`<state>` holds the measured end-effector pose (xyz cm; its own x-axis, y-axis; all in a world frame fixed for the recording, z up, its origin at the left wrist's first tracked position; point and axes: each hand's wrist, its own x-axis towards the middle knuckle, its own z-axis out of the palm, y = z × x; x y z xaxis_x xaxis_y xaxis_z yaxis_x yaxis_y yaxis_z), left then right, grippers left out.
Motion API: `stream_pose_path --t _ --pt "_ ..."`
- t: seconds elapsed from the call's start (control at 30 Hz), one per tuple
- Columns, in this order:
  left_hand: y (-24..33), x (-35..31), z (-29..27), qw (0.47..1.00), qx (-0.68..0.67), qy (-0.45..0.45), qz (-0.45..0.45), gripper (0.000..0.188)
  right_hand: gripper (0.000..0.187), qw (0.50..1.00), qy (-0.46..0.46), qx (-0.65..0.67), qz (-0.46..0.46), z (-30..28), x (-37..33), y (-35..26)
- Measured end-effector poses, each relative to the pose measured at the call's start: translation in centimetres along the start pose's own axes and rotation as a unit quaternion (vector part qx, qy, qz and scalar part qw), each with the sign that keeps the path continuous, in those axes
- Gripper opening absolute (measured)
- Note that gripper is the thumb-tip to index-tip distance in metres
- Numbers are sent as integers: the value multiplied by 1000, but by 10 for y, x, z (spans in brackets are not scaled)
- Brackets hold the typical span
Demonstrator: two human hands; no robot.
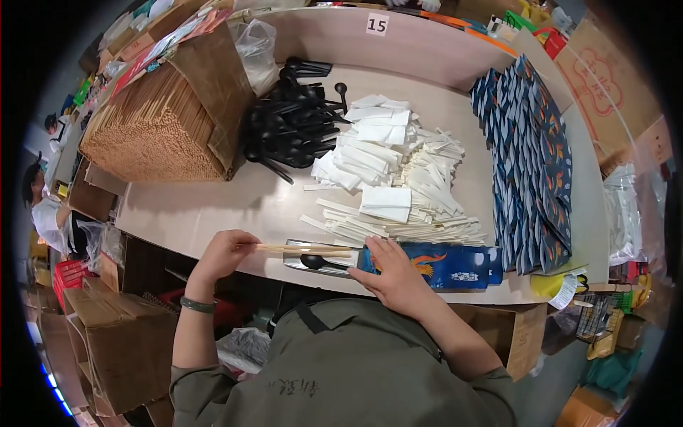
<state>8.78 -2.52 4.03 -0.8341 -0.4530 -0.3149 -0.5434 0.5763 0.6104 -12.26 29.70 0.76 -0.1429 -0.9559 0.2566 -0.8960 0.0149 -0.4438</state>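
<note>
Pale wooden chopsticks [306,249] reach rightward from my left hand [231,252], whose fingers are closed on their left ends. Their right ends lie over the silver-lined opening of a blue packet [455,267] at the table's near edge. A black spoon [316,262] rests at that opening, its handle running toward my right hand [393,276]. That hand spans the packet, thumb at the near side and fingers over the far side, holding it by the opening. Just beyond it lie white paper-wrapped sticks [377,225] and a folded white napkin [386,203].
A cardboard box of chopsticks [160,132] stands at the left. Beside it are piled black spoons [295,121], then white napkins and sachets [366,156]. Standing rows of blue packets [526,171] line the right side. A raised panel [427,39] borders the table's back.
</note>
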Motion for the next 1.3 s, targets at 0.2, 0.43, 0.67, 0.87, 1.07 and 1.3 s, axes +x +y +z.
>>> stream_pose_path --t 0.2,0.43,0.67,0.87,1.07,1.3 --pt "73 13 74 987 -78 93 109 23 46 999 38 31 -13 4 17 -10" --pt "71 27 104 968 32 228 101 39 20 991 111 35 68 31 18 -5" --pt "95 30 140 894 -422 -109 107 36 18 977 211 -16 32 32 12 -7" --pt "105 7 109 972 -110 54 199 59 27 983 180 38 -2 34 9 -6" --pt "66 24 102 881 218 212 361 47 19 987 127 5 -95 -10 33 -21" --pt "84 22 72 981 -51 134 129 33 27 976 155 -78 133 -181 40 89"
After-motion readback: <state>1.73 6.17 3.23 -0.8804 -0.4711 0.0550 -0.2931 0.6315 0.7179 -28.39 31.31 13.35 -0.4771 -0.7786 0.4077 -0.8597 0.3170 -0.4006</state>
